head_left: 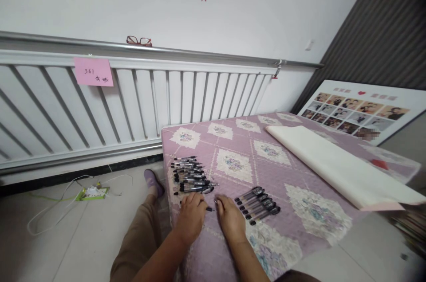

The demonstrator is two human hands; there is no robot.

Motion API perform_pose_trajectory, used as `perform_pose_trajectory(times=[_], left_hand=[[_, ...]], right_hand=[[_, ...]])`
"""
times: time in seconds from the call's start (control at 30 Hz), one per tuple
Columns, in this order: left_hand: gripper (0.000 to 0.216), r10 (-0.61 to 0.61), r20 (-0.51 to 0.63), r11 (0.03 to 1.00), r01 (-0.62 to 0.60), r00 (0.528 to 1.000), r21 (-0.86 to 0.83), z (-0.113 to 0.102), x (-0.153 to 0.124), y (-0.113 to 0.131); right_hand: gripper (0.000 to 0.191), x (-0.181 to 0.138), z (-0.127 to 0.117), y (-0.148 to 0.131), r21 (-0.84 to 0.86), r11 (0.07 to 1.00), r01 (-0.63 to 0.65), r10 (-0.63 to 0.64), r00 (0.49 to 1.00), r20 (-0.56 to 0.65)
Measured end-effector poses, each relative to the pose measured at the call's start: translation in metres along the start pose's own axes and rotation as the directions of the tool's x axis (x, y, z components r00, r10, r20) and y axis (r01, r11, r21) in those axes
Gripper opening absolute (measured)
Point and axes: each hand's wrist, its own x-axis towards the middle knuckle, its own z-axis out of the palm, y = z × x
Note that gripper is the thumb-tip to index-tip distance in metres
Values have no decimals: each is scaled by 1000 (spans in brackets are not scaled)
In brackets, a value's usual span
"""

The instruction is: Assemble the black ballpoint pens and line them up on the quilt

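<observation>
- Pen (209,209): located low over the near part of the bed, mostly covered by the left hand; its dark end projects into the gap between the hands.
- Left hand (191,216): fingers closed over the pen, palm down.
- Right hand (230,217): fingers curled in beside the projecting end. A small shiny part shows at the fingertips; whether it is gripped cannot be determined.
- Loose pens (191,175): dark, stacked in an uneven column just beyond the left hand, lying roughly crosswise.
- Pen row (258,205): capped-looking dark pens, aligned side by side at a slant, to the right of the right hand.
- Bed (276,171): purple quilted cover with pale floral diamonds; supports both pen groups.
- Cream sheet (319,158): laid across the bed's right portion.
- Photo board (357,103): tilted, beyond the sheet.
- Radiator (193,95): white, wall-side; pink note (94,72) marked "361" attached.
- Glasses (139,41): resting on the pipe above the radiator.
- Power strip (93,193): on the floor, left.
</observation>
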Motion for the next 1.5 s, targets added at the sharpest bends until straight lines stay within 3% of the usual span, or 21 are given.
perform_pose_trajectory(times=[0.43,0.63,0.83,1.1,1.5], left_hand=[[16,13,151,998,-21,988,53,0,-12,-3],[15,-40,180,999,36,983,25,-2,-13,-5],[18,-76,197,997,81,977,-17,-4,-12,-6],[23,-121,170,992,126,978,-19,-3,-13,-7],[24,-25,176,998,35,984,-54,-2,-15,-10]], right_hand=[[21,3,7,1,-29,1000,0,2,999,52],[22,-2,9,11,215,976,-15,28,998,-57],[19,-15,7,16,407,913,-17,47,997,-64],[14,-25,-3,13,485,874,2,-8,1000,9],[13,-26,-4,9,487,873,43,-95,992,83]])
